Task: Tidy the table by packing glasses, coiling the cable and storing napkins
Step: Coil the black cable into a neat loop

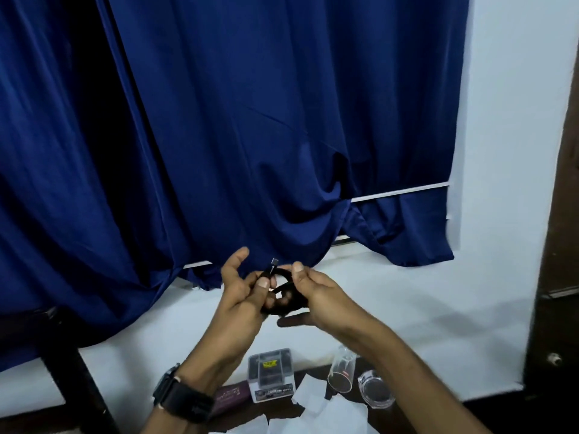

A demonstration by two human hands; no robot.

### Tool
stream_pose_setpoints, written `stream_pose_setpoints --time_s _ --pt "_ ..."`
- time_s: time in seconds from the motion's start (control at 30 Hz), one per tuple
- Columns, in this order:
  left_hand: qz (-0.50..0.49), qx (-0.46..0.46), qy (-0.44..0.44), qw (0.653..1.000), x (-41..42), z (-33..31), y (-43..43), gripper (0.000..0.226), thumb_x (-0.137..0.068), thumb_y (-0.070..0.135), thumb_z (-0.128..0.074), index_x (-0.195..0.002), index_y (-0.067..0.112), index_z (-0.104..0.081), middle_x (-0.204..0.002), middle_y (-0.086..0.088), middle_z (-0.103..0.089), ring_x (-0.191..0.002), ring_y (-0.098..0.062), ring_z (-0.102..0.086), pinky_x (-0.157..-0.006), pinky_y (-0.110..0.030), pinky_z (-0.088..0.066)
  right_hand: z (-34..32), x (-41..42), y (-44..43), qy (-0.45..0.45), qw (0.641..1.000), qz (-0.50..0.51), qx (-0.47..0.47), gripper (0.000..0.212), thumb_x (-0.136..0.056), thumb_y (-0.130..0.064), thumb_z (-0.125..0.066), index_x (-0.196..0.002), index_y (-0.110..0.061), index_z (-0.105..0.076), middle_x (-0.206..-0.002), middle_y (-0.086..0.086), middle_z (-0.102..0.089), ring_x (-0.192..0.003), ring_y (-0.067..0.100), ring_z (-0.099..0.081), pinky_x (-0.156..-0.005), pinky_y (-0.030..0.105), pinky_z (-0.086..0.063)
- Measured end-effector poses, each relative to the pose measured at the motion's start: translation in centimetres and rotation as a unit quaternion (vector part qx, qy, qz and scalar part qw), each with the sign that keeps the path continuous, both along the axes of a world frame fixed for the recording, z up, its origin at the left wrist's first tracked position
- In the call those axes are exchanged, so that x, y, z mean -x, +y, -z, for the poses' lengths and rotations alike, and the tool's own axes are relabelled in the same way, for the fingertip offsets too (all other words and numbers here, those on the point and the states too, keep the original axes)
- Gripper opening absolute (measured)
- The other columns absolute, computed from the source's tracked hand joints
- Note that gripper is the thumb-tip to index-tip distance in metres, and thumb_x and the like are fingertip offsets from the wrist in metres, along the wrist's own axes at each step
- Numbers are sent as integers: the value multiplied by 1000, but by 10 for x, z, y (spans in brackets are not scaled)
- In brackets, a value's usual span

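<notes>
Both my hands hold a black cable (283, 291) wound into a small coil, raised in front of the blue curtain. My left hand (242, 292) pinches the coil with thumb and fingers, its index finger lifted; the cable's metal plug (273, 263) sticks up above it. My right hand (316, 292) grips the coil's right side. Below, on the dark table, lie white napkins (310, 393), a tall clear glass (341, 372) and a short clear glass (376, 391).
A clear plastic box (272, 374) stands on the table (282, 408) beside a maroon case (233, 397). The blue curtain (235, 136) hangs over a white wall and ledge. A dark wooden door (554, 277) is at the right, a dark chair frame at the lower left.
</notes>
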State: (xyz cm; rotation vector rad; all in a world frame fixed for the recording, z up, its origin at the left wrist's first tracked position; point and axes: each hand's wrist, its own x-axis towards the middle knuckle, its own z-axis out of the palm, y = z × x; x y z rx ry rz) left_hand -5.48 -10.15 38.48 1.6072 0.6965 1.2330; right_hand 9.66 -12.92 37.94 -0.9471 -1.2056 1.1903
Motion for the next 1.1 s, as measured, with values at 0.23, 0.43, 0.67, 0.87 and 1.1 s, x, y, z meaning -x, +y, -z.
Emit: stream_pose_setpoints --time_s 0.23,0.43,0.67,0.87,1.1 --pt "65 110 -16 992 -18 12 -13 41 -104 30 -53 -141 33 -36 -64 7 -55 -59 -4 -55 -75 -24 -47 14 18 8 83 971 221 -33 33 -103 -54 -46 -89 -28 -61 -71 -1 -64 -68 16 -63 -62 27 -51" --pt "-74 75 37 994 -22 5 -6 36 -108 32 -44 -142 33 -31 -83 4 -74 -92 -15 -69 -96 -38 -50 8 14 4 37 959 260 -111 24 -98 -51 -60 -89 -31 -68 -67 -15 -63 -63 1 -57 -64 23 -49" --pt "1 22 47 999 -12 -1 -14 73 -85 28 -76 -141 35 -30 -93 2 -79 -90 -12 -77 -76 -14 -53 8 5 -2 -65 932 281 -218 24 -94 -53 -65 -87 -30 -68 -69 -12 -66 -62 1 -59 -59 19 -47" --pt "-33 -54 172 983 -10 2 -10 96 -76 15 -88 -143 47 -27 -90 6 -69 -76 -19 -77 -78 -36 -65 17 9 -3 14 959 245 -141 32 -91 -59 -64 -84 -28 -70 -65 -10 -64 -56 2 -59 -48 18 -49" --pt "-178 -193 234 936 -8 6 -2 79 -83 23 -79 -135 50 -26 -87 14 -66 -68 -9 -72 -61 -17 -49 22 3 -3 19 979 178 -92 36 -107 -42 -45 -105 -26 -77 -66 -13 -62 -62 5 -56 -64 17 -51"
